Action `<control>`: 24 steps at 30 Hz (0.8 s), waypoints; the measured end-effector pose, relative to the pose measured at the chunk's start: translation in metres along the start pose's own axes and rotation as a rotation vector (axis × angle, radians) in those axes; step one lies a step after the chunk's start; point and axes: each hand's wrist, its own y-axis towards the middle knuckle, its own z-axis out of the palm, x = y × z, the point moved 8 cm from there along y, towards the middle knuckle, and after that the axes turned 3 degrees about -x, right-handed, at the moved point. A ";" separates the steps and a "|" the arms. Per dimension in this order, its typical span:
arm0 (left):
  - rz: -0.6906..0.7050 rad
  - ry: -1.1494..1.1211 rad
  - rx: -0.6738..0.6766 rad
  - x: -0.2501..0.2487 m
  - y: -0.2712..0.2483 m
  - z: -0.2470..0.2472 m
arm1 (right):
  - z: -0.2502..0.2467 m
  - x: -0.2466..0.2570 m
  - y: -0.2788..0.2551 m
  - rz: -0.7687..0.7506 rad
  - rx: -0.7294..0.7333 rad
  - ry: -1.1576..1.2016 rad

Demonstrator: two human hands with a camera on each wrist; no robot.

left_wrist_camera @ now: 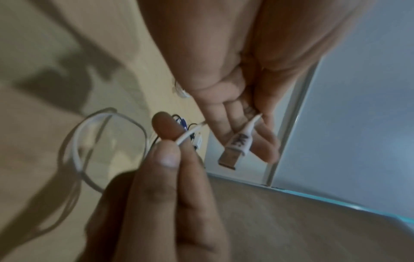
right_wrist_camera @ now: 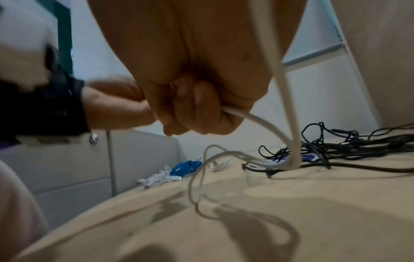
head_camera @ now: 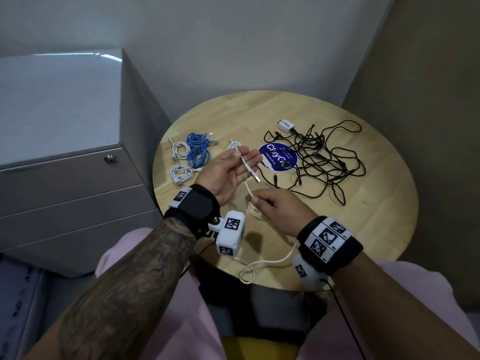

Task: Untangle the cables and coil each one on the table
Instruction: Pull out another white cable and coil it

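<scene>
A loose white cable [head_camera: 246, 166] lies across the straight fingers of my upturned left hand [head_camera: 230, 172]. The thumb pins it there, and its USB plug [head_camera: 257, 178] [left_wrist_camera: 234, 148] sticks out past the fingers. A little lower, my right hand [head_camera: 271, 207] [right_wrist_camera: 190, 106] pinches the same cable between thumb and forefinger [left_wrist_camera: 167, 156]. Slack from it curls onto the round wooden table [head_camera: 350, 229] and loops at the front edge [head_camera: 249, 271]. A tangle of black cables [head_camera: 319, 157] [right_wrist_camera: 336, 148] sprawls on the right half.
Blue coiled cables [head_camera: 197, 149] and two white coils [head_camera: 180, 148] lie at the table's left, with a smaller white bundle [head_camera: 233, 145] behind my left hand. A white charger [head_camera: 285, 125] and a blue round sticker [head_camera: 278, 157] are mid-table. A grey cabinet [head_camera: 65, 126] stands to the left.
</scene>
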 end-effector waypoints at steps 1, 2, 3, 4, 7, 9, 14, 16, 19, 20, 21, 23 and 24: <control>0.029 0.013 -0.025 -0.002 0.002 -0.004 | -0.002 0.003 -0.001 -0.008 0.011 -0.020; 0.056 0.039 -0.045 -0.004 0.003 -0.008 | -0.005 0.007 -0.003 -0.002 0.010 -0.019; 0.082 0.084 -0.056 -0.005 0.004 -0.009 | -0.010 0.009 -0.005 0.006 0.000 0.010; 0.112 0.149 -0.060 -0.006 0.004 -0.010 | -0.013 0.010 -0.007 0.019 -0.002 0.059; 0.195 0.394 -0.039 -0.003 0.001 -0.004 | -0.021 0.017 -0.013 0.040 0.048 0.207; 0.221 0.546 0.001 0.002 -0.001 0.002 | -0.036 0.018 -0.011 -0.010 -0.022 0.187; 0.107 0.836 0.141 0.023 -0.007 0.019 | -0.071 0.027 -0.004 -0.222 -0.342 -0.185; 0.050 0.925 0.165 0.028 -0.010 0.022 | -0.067 0.031 -0.003 -0.279 -0.381 -0.304; -0.064 0.857 0.202 0.032 -0.014 0.025 | -0.069 0.023 0.002 -0.281 -0.397 -0.266; -0.111 0.783 0.178 0.032 -0.013 0.022 | -0.070 0.017 0.005 -0.260 -0.377 -0.235; -0.159 0.686 0.147 0.031 -0.012 0.019 | -0.070 0.009 0.008 -0.233 -0.352 -0.200; -0.241 0.464 0.105 0.030 -0.012 0.014 | -0.064 -0.006 0.012 -0.173 -0.296 -0.117; -0.265 0.358 0.097 0.029 -0.013 0.013 | -0.059 -0.011 0.013 -0.143 -0.281 -0.049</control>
